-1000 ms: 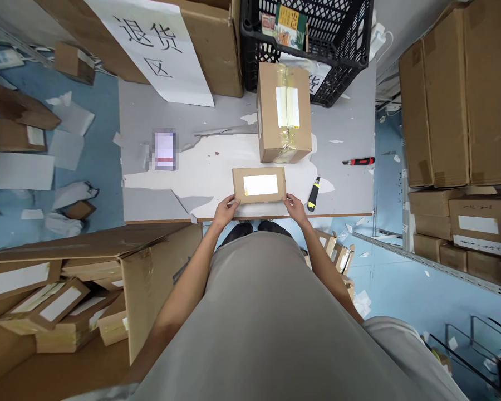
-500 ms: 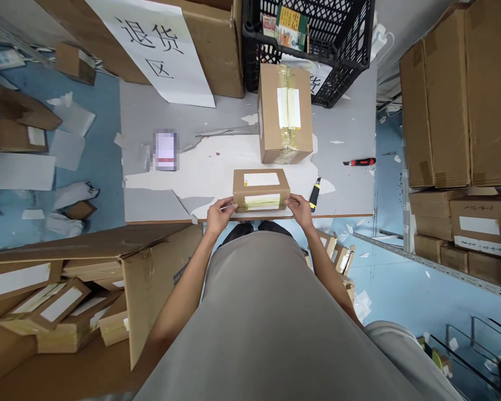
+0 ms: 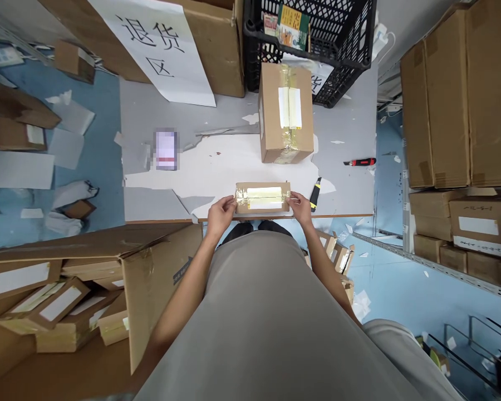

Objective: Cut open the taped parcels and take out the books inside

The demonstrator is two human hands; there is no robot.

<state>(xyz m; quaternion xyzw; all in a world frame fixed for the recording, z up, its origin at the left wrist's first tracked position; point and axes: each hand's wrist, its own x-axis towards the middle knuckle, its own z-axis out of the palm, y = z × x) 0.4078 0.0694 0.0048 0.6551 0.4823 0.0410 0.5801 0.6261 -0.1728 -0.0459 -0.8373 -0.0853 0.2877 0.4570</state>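
A small taped cardboard box (image 3: 242, 207) is at the table's front edge, its long side facing me. White label paper and clear yellowish tape run along its upper face. My left hand (image 3: 221, 213) grips its left end with thumb and fingers pinched. At the opposite end, my right hand (image 3: 300, 208) holds the box the same way. Just right of that hand lies a black and yellow utility knife (image 3: 315, 195). Behind the small box stands a larger taped carton (image 3: 271, 139) with a white label across its seam.
On the worktable (image 3: 342, 195) a red utility knife (image 3: 361, 162) lies at the right and a blurred phone-like rectangle (image 3: 166, 149) at the left. A black plastic crate (image 3: 338, 72) stands at the back. Lower left, a big open carton (image 3: 150, 289) holds several parcels. Stacked boxes (image 3: 446, 106) rise at right.
The small box has turned between my hands, so its taped, labelled side now faces up instead of showing two faces. Both hands stay at its ends.
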